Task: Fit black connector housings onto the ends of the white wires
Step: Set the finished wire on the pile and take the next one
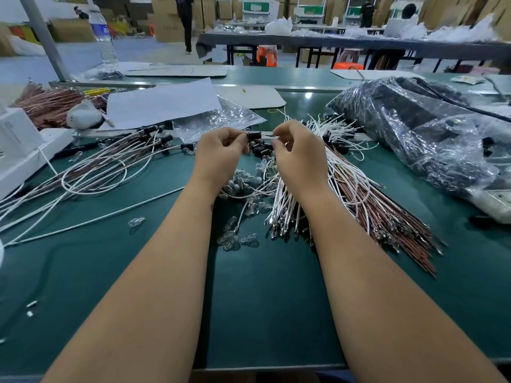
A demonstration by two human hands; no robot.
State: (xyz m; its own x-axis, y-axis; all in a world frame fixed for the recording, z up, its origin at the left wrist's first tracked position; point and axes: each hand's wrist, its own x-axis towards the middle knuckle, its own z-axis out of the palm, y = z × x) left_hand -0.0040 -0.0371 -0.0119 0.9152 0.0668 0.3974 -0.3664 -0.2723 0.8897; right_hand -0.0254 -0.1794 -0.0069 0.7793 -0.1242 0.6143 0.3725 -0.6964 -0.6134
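My left hand (pixel 219 150) pinches a black connector housing (pixel 253 135) between thumb and fingers above the green mat. My right hand (pixel 297 154) pinches the metal end of a white wire (pixel 269 136) right at the housing's open side. Under both hands lies a small pile of loose black housings (pixel 260 147). A thick bundle of white and brown wires (pixel 356 189) with metal terminals runs beneath my right wrist toward the near right. Finished wires with housings fitted (pixel 149 139) lie spread at the left.
Small glass bulbs (pixel 237 236) are scattered between my forearms. A large plastic bag of black parts (pixel 414 134) fills the right side. A white box (pixel 19 145), a sheet of paper (pixel 163 103) and brown wire bundles (pixel 52 106) sit at the back left.
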